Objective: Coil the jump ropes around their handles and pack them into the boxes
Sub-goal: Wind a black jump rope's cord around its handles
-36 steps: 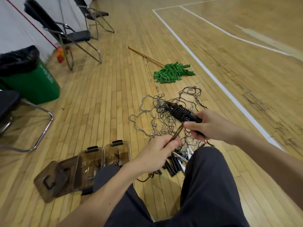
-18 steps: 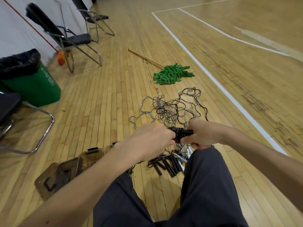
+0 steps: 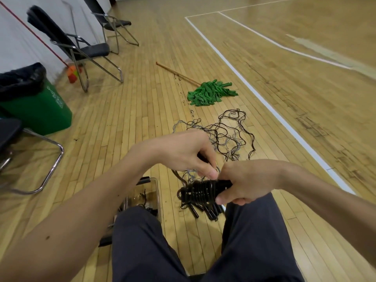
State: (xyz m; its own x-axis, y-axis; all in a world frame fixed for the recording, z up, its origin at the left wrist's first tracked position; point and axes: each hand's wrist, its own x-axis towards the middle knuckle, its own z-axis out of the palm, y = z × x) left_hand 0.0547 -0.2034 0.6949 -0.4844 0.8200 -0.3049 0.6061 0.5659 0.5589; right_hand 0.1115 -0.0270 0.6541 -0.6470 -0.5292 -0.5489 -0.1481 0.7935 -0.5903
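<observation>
Head view: black rope-coiled handles (image 3: 203,193) in curled right fingers (image 3: 224,199), left fingers (image 3: 206,170) apparently pinched on the cord (image 3: 178,177).

My right hand (image 3: 248,182) grips black handles (image 3: 224,183) wound with rope (image 3: 200,193); my left hand (image 3: 183,153) pinches that rope above the coil. Loose ropes (image 3: 230,135) tangled on floor (image 3: 142,119) ahead, 1 clear box (image 3: 155,192) left of handles.

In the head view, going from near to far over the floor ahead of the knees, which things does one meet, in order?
Loose black handles, tangle of uncoiled ropes, green mop head, far folding chair. The coiled jump rope gripped by the right hand is in the air, so it is left out.
</observation>
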